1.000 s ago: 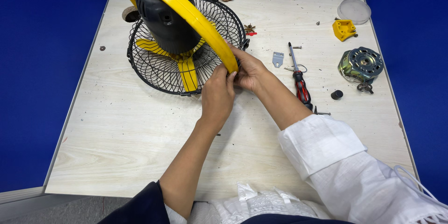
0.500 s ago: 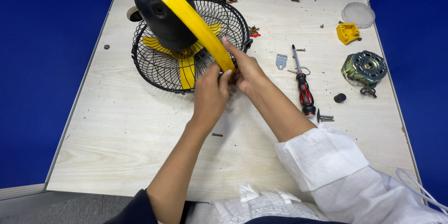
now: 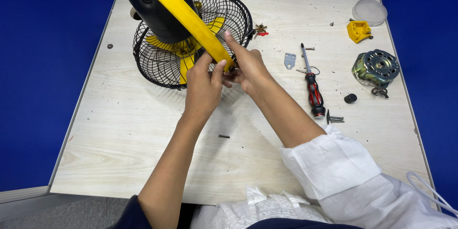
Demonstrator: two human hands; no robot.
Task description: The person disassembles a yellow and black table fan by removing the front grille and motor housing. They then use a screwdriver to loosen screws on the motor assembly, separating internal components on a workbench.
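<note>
Head view: both my hands pinch the lower end of the yellow bracket (image 3: 183, 16) — left hand (image 3: 204, 82) beneath, right hand (image 3: 245, 64) just right. Its long axis runs up-left over the fan (image 3: 191, 33). A screwdriver (image 3: 311, 83) and motor (image 3: 376, 68) lie right on the pale surface (image 3: 119, 129) — blue walls around.

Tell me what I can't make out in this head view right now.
- End of the yellow bracket: covered by left hand and right hand; whatever the fingers pinch is hidden.
- Black motor housing: top cut off by the frame edge.
- Small screw on the table: too small to tell its type.
</note>
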